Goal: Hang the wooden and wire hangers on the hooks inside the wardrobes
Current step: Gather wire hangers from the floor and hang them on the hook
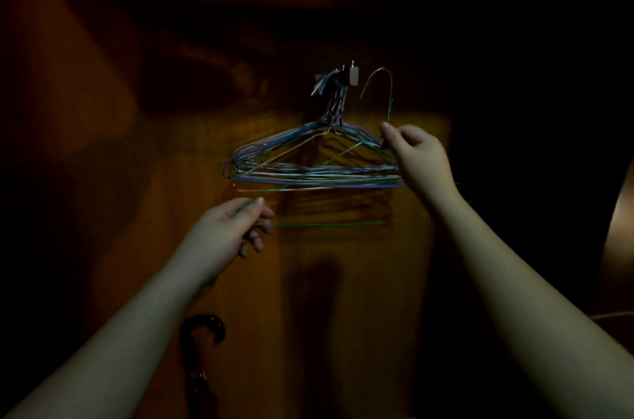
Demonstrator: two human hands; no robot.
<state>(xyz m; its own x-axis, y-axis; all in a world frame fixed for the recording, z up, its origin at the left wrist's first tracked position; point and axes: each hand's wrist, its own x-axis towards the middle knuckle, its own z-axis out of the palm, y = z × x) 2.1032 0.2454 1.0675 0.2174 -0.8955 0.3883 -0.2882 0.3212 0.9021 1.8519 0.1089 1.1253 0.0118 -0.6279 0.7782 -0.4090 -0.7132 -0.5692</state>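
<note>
Inside of a wardrobe at home, dimly lit: brown wooden back panel, small wall hook carrying a bundle of wire hangers, curved umbrella handle standing low in the corner.

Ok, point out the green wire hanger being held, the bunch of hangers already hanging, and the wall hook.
green wire hanger (389,82): head view, on its curved hook top.
bunch of hangers (319,176): head view, on the stacked bottom wires.
wall hook (353,75): head view, on its pale plate.
</note>
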